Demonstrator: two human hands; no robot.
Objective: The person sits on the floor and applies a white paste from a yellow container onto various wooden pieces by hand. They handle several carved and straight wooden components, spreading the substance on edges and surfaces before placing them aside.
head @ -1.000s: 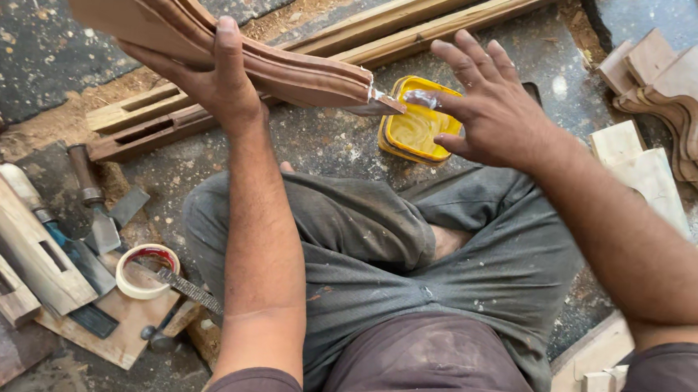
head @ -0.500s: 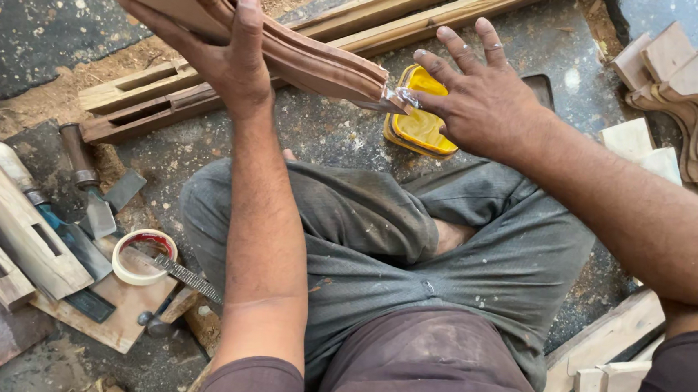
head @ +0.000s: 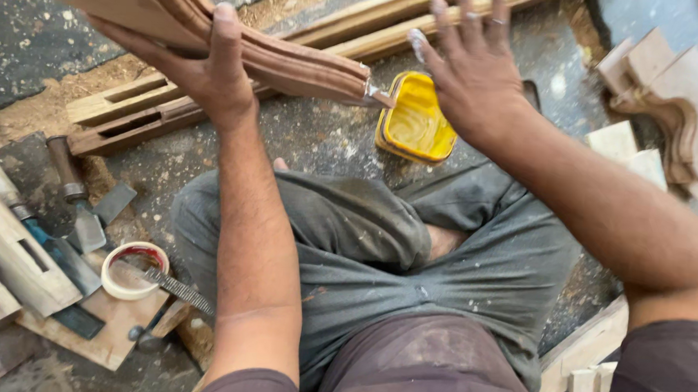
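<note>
At the floor's left edge lie steel chisels (head: pixel 78 210). Your left hand (head: pixel 202 67) grips the curved carved brown wooden moulding (head: pixel 213 35) aloft; your right hand (head: pixel 476 74), fingers spread and grasping nothing, hovers beside the yellow glue tub (head: pixel 415 123). You seem mid-gluing; steady the moulding's end next.

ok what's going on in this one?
A person sits cross-legged on a dusty workshop floor. The left hand grips a carved, curved wooden piece and holds it raised. The right hand, fingers spread, is at that piece's end, where a small metal blade shows, just above an open yellow tin. Chisels and a tape roll lie beside the left knee.
</note>
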